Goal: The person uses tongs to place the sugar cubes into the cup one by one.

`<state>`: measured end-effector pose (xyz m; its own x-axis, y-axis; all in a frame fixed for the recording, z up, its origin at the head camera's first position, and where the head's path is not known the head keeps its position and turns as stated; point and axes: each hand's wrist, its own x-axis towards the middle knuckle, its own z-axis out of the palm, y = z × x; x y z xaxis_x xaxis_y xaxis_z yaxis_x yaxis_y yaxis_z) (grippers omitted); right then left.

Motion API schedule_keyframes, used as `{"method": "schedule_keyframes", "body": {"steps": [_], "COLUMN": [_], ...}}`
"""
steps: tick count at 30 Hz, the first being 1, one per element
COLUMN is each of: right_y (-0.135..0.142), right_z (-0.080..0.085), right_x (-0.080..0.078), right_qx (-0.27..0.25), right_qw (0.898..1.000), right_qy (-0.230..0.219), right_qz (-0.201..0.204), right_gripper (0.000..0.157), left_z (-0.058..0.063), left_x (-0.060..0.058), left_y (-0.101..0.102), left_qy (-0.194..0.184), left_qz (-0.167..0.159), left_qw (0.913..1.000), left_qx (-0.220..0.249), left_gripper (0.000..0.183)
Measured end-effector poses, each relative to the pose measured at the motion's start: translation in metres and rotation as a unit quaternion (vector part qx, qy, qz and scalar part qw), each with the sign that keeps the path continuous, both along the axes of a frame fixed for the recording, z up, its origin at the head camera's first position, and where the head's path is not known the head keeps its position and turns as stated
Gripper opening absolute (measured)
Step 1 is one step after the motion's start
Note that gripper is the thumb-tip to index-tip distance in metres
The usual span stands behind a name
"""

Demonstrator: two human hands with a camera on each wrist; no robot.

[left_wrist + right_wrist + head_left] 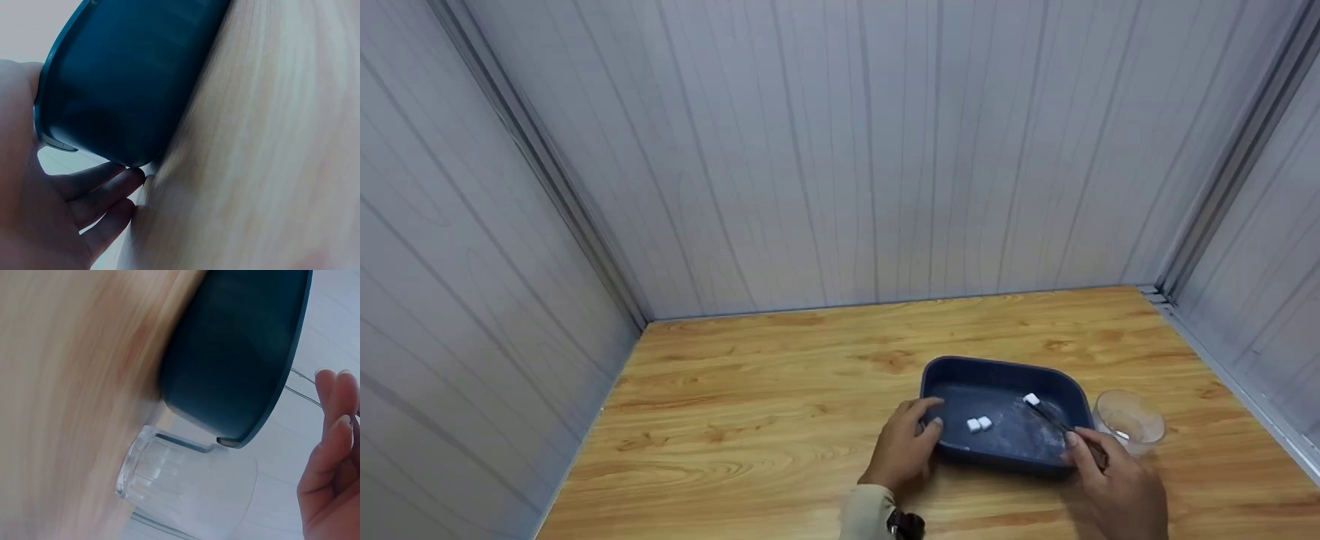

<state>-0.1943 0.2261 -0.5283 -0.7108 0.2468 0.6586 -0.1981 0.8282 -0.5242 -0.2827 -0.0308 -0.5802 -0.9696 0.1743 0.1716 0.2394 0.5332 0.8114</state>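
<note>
We see the L hand (905, 448) curled on the near-left rim of the blue tray (960, 373). R hand (1117, 491) pinches thin tongs (1054, 420) shut on a white cube (1031, 399) in the tray's far-right; it's prob. light, crumbly, so squeeze gently at opp. faces.

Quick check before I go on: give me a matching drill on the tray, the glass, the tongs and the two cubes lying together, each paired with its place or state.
Things:
1. dark blue tray
2. clear glass
3. tongs
4. pair of white cubes

Places or states:
A. pinching a third white cube
B. gripped at its near left edge by the left hand
C. standing on the table right of the tray
D. lying on the tray floor

Pairs: 1-B, 2-C, 3-A, 4-D
</note>
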Motion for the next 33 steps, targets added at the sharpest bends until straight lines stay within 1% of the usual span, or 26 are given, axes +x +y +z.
{"method": "schedule_keyframes", "body": {"steps": [7, 12, 18, 25, 30, 33], "right_y": [0.002, 0.004, 0.007, 0.011, 0.011, 0.012], "right_z": [0.005, 0.008, 0.01, 0.009, 0.012, 0.012], "right_x": [0.004, 0.005, 0.006, 0.008, 0.009, 0.009], "right_qx": [-0.012, -0.012, -0.024, -0.028, -0.033, -0.032], "right_qw": [1.0, 0.999, 0.998, 0.999, 0.998, 0.998], "right_qy": [-0.025, -0.029, -0.05, -0.037, -0.052, -0.051], "right_qz": [-0.013, -0.022, -0.024, -0.01, -0.014, -0.012], "right_gripper": [0.015, 0.017, 0.018, 0.017, 0.02, 0.021], "left_z": [0.0, 0.0, 0.001, 0.002, 0.003, 0.002], "left_x": [0.0, 0.0, 0.0, 0.001, 0.001, 0.002], "left_y": [0.001, 0.001, 0.001, 0.0, 0.001, 0.001], "left_qy": [0.0, 0.001, 0.002, 0.0, -0.001, 0.003], "left_qz": [-0.003, -0.002, 0.001, -0.006, -0.003, -0.002], "left_qw": [1.0, 1.0, 1.0, 0.9999, 1.0, 1.0], "left_qx": [-0.002, -0.002, -0.003, -0.01, -0.009, -0.007], "left_gripper": [0.032, 0.032, 0.032, 0.032, 0.032, 0.032]}}
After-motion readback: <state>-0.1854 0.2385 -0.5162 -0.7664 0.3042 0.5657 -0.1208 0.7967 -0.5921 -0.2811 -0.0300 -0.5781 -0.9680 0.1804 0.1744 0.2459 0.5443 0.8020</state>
